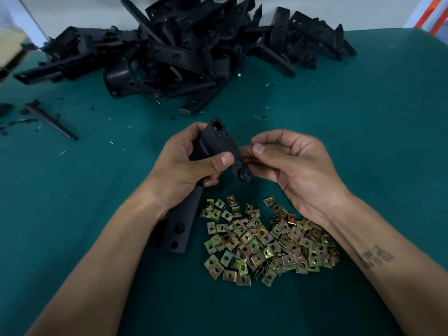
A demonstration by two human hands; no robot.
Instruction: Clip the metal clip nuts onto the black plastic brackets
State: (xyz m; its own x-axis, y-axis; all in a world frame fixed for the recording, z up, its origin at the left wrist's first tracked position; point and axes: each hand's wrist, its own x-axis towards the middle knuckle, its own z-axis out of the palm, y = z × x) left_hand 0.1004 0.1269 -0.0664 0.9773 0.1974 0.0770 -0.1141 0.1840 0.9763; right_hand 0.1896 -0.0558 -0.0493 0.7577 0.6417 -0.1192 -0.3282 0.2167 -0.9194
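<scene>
While both forearms are reaching in from six o'clock, a heap of brass-coloured clip nuts (pixel 269 241) is lying nearest the viewer on the green table (pixel 363 117), spreading toward five o'clock under the right wrist. Just beside the heap, at its nine o'clock, the lower end of a black bracket (pixel 215 144) is showing two round holes and pointing down toward the table. The left hand (pixel 184 163) is gripping this bracket around its middle, fingers curling behind it and the thumb pressing across its front, holding it tilted with its top end toward twelve o'clock. The right hand (pixel 286 163) is sitting at the bracket's three o'clock, thumb and forefinger pinching one small clip nut (pixel 254 143) right at the bracket's edge; whether it is already sitting on the plastic cannot be told. Farther out, at ten o'clock, a loose black rod (pixel 52 121) is lying among plastic scraps. At twelve o'clock, a big pile of brackets (pixel 184 44) is sprawling against the white wall (pixel 339 8).
</scene>
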